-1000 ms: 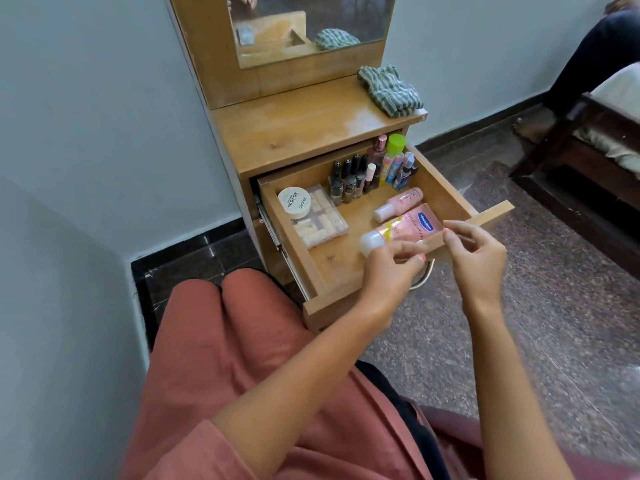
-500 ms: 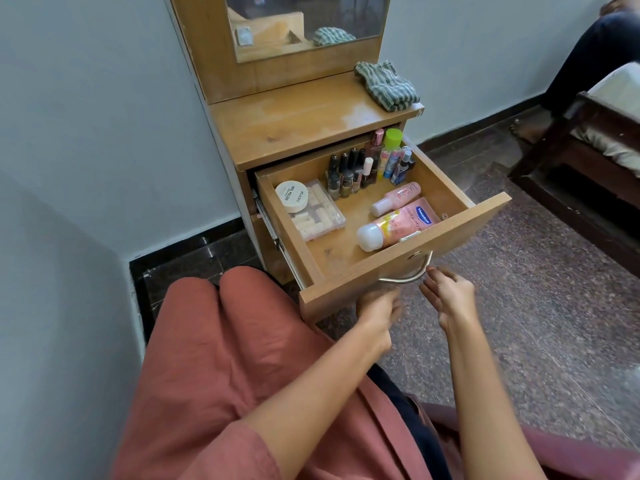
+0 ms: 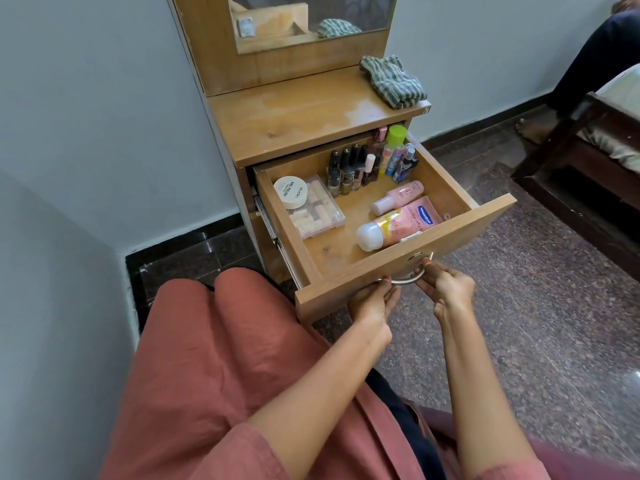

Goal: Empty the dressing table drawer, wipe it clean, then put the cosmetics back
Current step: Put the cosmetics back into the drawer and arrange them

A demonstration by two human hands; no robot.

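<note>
Handle at six o'clock on the drawer — our left hand and right hand both clasp it, likely to slide evenly without toppling bottles at twelve.

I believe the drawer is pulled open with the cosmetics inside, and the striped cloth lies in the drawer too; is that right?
Not quite. The head view shows the striped cloth lying on the dressing table top, near its right edge, not in the drawer. The drawer is indeed pulled open with the cosmetics inside.
</note>
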